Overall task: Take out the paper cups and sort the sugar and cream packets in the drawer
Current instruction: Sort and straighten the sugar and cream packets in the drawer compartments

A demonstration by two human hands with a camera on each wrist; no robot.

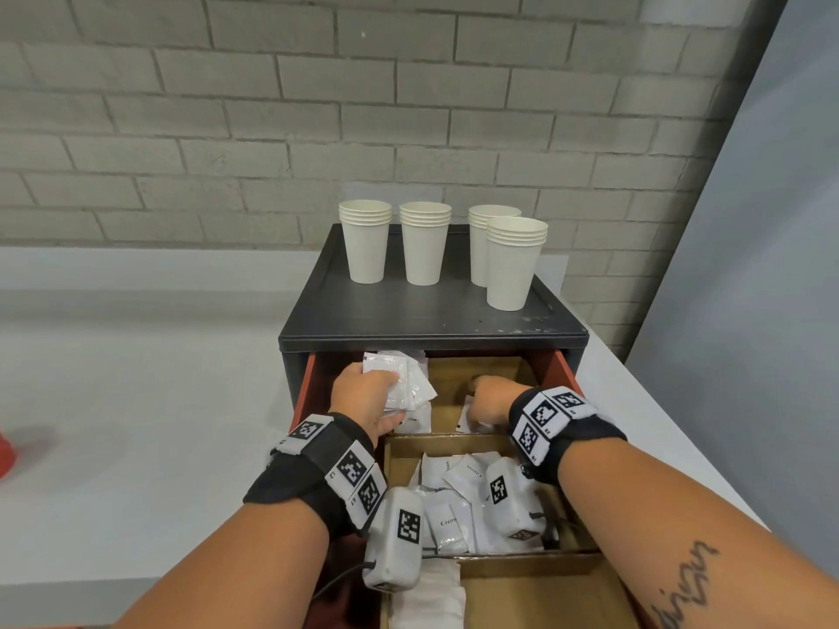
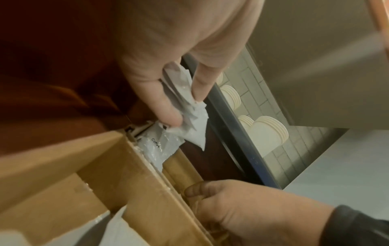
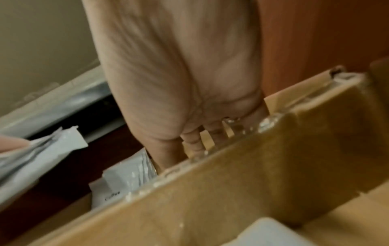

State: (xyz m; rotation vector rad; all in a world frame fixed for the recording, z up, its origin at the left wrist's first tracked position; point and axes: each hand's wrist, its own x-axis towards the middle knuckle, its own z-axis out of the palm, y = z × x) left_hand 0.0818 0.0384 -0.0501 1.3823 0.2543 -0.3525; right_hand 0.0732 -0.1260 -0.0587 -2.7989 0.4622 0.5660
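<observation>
Several stacks of white paper cups (image 1: 365, 242) (image 2: 269, 133) stand on top of the black cabinet (image 1: 431, 320). Below it the red drawer (image 1: 308, 388) is pulled out, split by cardboard dividers (image 1: 454, 440) (image 3: 231, 183). My left hand (image 1: 363, 388) (image 2: 185, 108) grips a bunch of white packets (image 1: 406, 379) (image 2: 195, 131) (image 3: 42, 154) over the back left compartment. A packet marked Coffee (image 2: 160, 146) (image 3: 120, 184) lies beneath it. My right hand (image 1: 492, 397) (image 2: 242, 208) (image 3: 193, 141) reaches down into the back right compartment onto a white packet (image 1: 467, 422); the divider hides its fingertips.
The middle compartment holds a heap of white cream packets (image 1: 454, 474). White paper (image 1: 431, 596) lies in the near left compartment. The cabinet stands on a white counter (image 1: 136, 401) against a brick wall. A red object (image 1: 5, 456) shows at the left edge.
</observation>
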